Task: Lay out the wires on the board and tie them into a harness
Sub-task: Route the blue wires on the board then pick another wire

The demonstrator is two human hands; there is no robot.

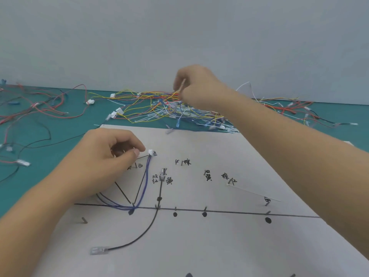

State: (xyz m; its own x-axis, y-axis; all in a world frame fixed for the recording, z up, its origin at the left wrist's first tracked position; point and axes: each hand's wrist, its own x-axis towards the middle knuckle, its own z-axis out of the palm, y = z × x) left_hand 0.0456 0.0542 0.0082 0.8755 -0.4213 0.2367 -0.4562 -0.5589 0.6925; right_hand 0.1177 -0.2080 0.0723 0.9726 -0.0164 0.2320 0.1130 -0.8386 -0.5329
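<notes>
- Two arms show, and both belong to one person.
- The left hand point(103, 156) looks sharp and clear. Its knuckles make round bumps.
- The thumb point(134, 154) on that hand has a short, neat nail.
- Something small and shiny glints by the fingers of that hand. It is too small to tell if it is a ring.
- The left forearm point(40, 206) is bare all the way to the edge.
- The right hand point(197, 88) looks blurry, so little things on it cannot be made out.
- The right forearm point(289, 156) is bare too, long and smooth, and looks widest near the corner.
</notes>
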